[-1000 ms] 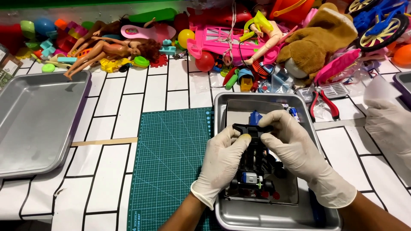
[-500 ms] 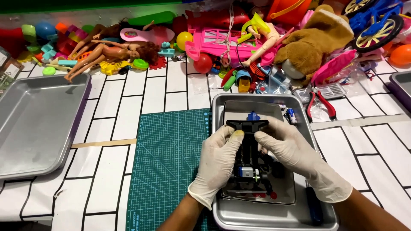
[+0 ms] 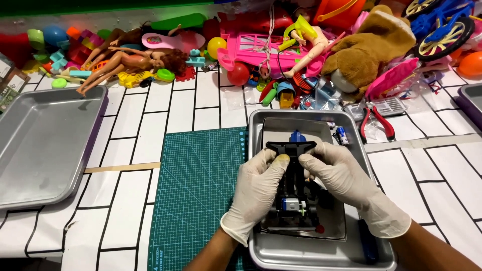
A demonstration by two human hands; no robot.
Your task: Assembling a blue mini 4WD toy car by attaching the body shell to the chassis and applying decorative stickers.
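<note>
Both hands, in pale latex gloves, are closed on a stripped black toy car chassis: the left hand and the right hand each pinch an end of its flat black crosspiece at the far end, thumbs on top. The chassis sits over a shallow metal tray lying inside a larger metal tray, just right of a green gridded cutting mat. By the look of it the body shell is already off, leaving a small silver motor bare near the wrists and a blue part poking out past the crosspiece; the frame itself seems not yet taken apart. Red-handled pliers lie right of the trays, an empty grey tray sits well apart to the left, and dolls, a brown plush animal and bright plastic toys crowd the far edge of the white brick-patterned desk.
</note>
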